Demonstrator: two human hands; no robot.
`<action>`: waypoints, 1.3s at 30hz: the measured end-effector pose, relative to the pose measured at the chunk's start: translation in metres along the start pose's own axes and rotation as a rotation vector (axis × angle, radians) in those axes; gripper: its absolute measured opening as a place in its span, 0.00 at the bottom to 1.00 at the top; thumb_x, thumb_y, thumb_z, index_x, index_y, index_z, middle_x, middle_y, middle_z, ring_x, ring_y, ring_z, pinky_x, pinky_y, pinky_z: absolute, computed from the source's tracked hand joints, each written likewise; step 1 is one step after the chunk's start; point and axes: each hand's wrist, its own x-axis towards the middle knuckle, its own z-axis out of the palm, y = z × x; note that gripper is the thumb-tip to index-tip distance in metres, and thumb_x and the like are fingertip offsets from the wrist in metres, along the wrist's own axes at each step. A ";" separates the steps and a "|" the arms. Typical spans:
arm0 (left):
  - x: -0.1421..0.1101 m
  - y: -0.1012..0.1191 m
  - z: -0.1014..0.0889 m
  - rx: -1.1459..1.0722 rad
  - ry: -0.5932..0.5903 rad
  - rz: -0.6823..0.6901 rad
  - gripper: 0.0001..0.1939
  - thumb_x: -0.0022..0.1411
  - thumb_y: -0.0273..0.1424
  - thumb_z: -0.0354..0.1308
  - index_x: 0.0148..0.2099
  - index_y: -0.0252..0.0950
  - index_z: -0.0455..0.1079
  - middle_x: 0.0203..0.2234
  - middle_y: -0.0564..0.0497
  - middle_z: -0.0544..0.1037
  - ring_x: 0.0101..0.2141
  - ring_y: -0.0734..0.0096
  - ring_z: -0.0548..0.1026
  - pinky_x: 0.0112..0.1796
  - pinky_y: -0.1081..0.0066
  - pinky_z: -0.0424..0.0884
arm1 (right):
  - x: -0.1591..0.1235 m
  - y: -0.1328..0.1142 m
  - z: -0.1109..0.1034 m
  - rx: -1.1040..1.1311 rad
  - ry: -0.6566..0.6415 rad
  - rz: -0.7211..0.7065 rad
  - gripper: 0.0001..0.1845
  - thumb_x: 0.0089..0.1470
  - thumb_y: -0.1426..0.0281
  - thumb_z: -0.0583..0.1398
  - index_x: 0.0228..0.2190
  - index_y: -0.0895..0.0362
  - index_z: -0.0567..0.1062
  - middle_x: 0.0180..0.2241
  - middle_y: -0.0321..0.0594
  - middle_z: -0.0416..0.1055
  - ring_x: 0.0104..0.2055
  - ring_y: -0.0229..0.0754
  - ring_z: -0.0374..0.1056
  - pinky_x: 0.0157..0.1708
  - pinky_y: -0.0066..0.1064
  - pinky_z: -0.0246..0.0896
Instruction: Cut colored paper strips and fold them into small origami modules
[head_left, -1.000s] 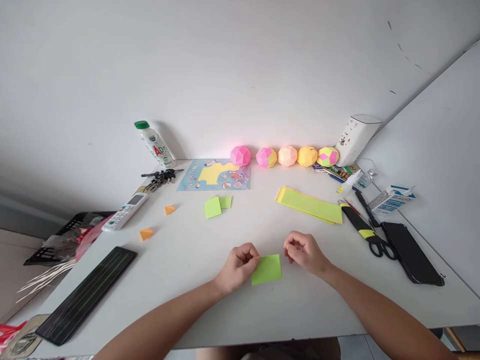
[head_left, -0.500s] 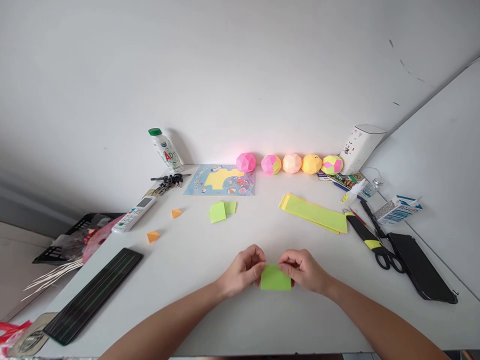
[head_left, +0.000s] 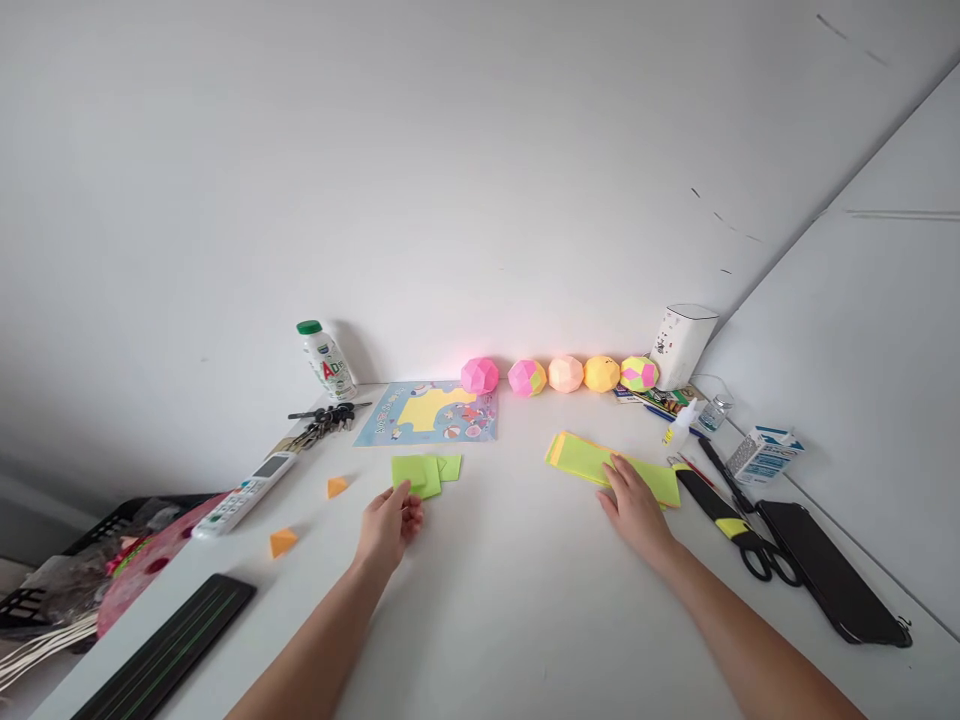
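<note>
My left hand [head_left: 388, 525] pinches a small folded piece of green paper [head_left: 406, 469] by its lower edge. It is held over or on the loose green paper pieces [head_left: 449, 467] in the middle left of the table, and partly covers them. Farther right, my right hand [head_left: 637, 515] reaches to a stack of long green and yellow paper strips [head_left: 579, 457]. Its fingers are apart, with the fingertips at the near edge of the top green strip. Two small orange folded paper pieces [head_left: 283, 542] lie to the left of my left hand.
Several paper balls [head_left: 565, 374] line the wall beside a blue printed sheet [head_left: 379, 430]. Scissors [head_left: 754, 555], a black phone-like slab [head_left: 832, 570], a glue bottle [head_left: 679, 425] and a small box [head_left: 763, 455] lie right; a remote [head_left: 246, 492] and keys [head_left: 322, 425] left.
My hands have parted from the near middle of the table. The left carried the green paper to the loose green pieces; the right let go and moved to the strips. The view has tilted up.
</note>
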 end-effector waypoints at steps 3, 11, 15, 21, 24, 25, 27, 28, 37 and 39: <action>-0.005 -0.007 0.003 0.019 0.035 0.017 0.17 0.49 0.33 0.57 0.40 0.34 0.59 0.17 0.59 0.64 0.14 0.78 0.62 0.15 0.76 0.55 | -0.001 0.007 0.004 -0.048 -0.050 0.016 0.14 0.55 0.72 0.53 0.41 0.63 0.74 0.46 0.55 0.70 0.50 0.54 0.65 0.48 0.46 0.63; -0.018 -0.020 0.008 0.847 0.070 0.816 0.16 0.55 0.38 0.50 0.44 0.37 0.68 0.47 0.40 0.68 0.50 0.51 0.64 0.43 0.58 0.66 | 0.000 0.007 0.000 -0.048 -0.087 -0.026 0.16 0.53 0.80 0.51 0.36 0.59 0.77 0.43 0.49 0.74 0.48 0.49 0.68 0.48 0.42 0.64; 0.019 -0.016 -0.012 1.285 0.152 0.878 0.31 0.58 0.41 0.48 0.59 0.28 0.57 0.62 0.35 0.49 0.62 0.46 0.43 0.56 0.49 0.47 | 0.001 0.008 -0.001 -0.044 -0.092 -0.005 0.18 0.50 0.83 0.51 0.35 0.59 0.77 0.42 0.48 0.74 0.48 0.49 0.68 0.47 0.41 0.64; 0.039 -0.029 -0.022 1.504 -0.085 0.719 0.24 0.64 0.36 0.39 0.57 0.30 0.61 0.58 0.40 0.60 0.60 0.55 0.53 0.58 0.55 0.49 | 0.002 0.007 -0.005 0.011 -0.065 0.032 0.18 0.50 0.82 0.48 0.24 0.56 0.75 0.36 0.42 0.76 0.43 0.45 0.70 0.39 0.32 0.64; 0.035 -0.031 -0.017 1.435 0.006 0.808 0.23 0.64 0.33 0.39 0.57 0.30 0.60 0.56 0.38 0.63 0.59 0.54 0.56 0.57 0.54 0.50 | 0.002 0.005 -0.007 0.043 -0.031 0.060 0.18 0.51 0.79 0.48 0.21 0.56 0.74 0.30 0.41 0.76 0.36 0.43 0.71 0.33 0.29 0.62; 0.033 -0.030 -0.016 1.394 0.033 0.863 0.22 0.63 0.32 0.40 0.56 0.31 0.61 0.55 0.38 0.64 0.58 0.54 0.56 0.57 0.53 0.51 | 0.002 0.005 -0.007 0.053 -0.020 0.069 0.17 0.51 0.78 0.48 0.20 0.57 0.73 0.28 0.41 0.75 0.34 0.42 0.70 0.31 0.28 0.61; 0.026 -0.027 -0.012 1.283 0.043 0.995 0.20 0.63 0.31 0.41 0.55 0.33 0.62 0.54 0.39 0.64 0.58 0.54 0.56 0.56 0.52 0.53 | 0.002 0.003 -0.009 0.071 0.001 0.084 0.17 0.52 0.77 0.49 0.19 0.57 0.72 0.26 0.40 0.74 0.29 0.41 0.69 0.29 0.27 0.59; 0.020 -0.026 -0.009 1.222 0.008 1.062 0.20 0.63 0.31 0.42 0.55 0.35 0.62 0.54 0.40 0.64 0.58 0.55 0.56 0.56 0.53 0.54 | 0.002 0.003 -0.010 0.080 0.010 0.089 0.17 0.52 0.76 0.49 0.19 0.56 0.72 0.25 0.40 0.73 0.28 0.40 0.68 0.28 0.27 0.58; -0.046 -0.041 0.020 1.336 -0.955 1.119 0.30 0.63 0.41 0.45 0.64 0.40 0.47 0.63 0.44 0.50 0.62 0.51 0.47 0.58 0.49 0.45 | 0.003 0.004 -0.012 0.183 0.096 0.117 0.15 0.55 0.69 0.52 0.20 0.56 0.72 0.27 0.43 0.74 0.31 0.45 0.69 0.29 0.33 0.61; -0.049 -0.041 0.021 1.310 -0.973 1.035 0.29 0.63 0.42 0.44 0.64 0.40 0.48 0.63 0.44 0.49 0.62 0.51 0.46 0.58 0.48 0.43 | 0.005 0.001 -0.017 0.198 0.146 0.128 0.15 0.56 0.68 0.51 0.22 0.56 0.73 0.30 0.45 0.74 0.35 0.47 0.69 0.34 0.36 0.62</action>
